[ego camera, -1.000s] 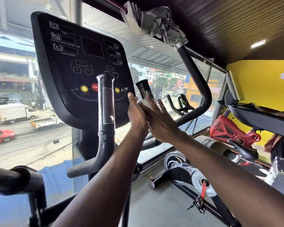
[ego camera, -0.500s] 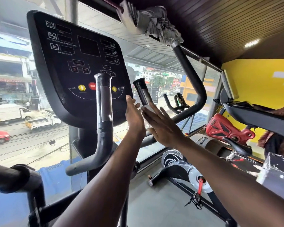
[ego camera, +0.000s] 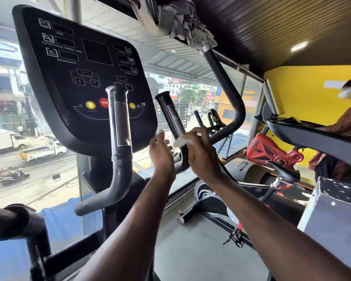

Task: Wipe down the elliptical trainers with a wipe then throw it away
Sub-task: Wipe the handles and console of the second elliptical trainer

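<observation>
Wiping the right inner grip (ego camera: pixel 171 116) of the elliptical is the step in hand, judging by where both hands sit. Right hand (ego camera: pixel 203 157) has its fingers (ego camera: pixel 193 136) curled over a small white wipe (ego camera: pixel 180 141), pinching it right at the grip's lower stretch, touching or nearly so; can't tell for sure from this angle. Left hand (ego camera: pixel 161 153) hovers just beside the same grip on its near side, fingers loose and half-curled, grasping nothing that I can see.

Console (ego camera: pixel 85 78) stands just left of the hands, with the left grip (ego camera: pixel 120 126) in front of it. A bike (ego camera: pixel 267 151) and another person (ego camera: pixel 344 122) are off to the right, well apart from the work.

To do it well, I'd say:
- wrap the wipe fully round the tube, not just dab one face
- run it end to end, cap down to the bend
- let the left hand steady the grip or stay out of the way
- keep the wipe spread; bunched up it covers little
- refold to a fresh face before the next part

Left grip, console and the long outer arm (ego camera: pixel 225 88) likely need a pass too. Rag (ego camera: pixel 182 21) draped at the top of that arm isn't part of this. No bin in view, so the throw-away spot is unknown from here.
</observation>
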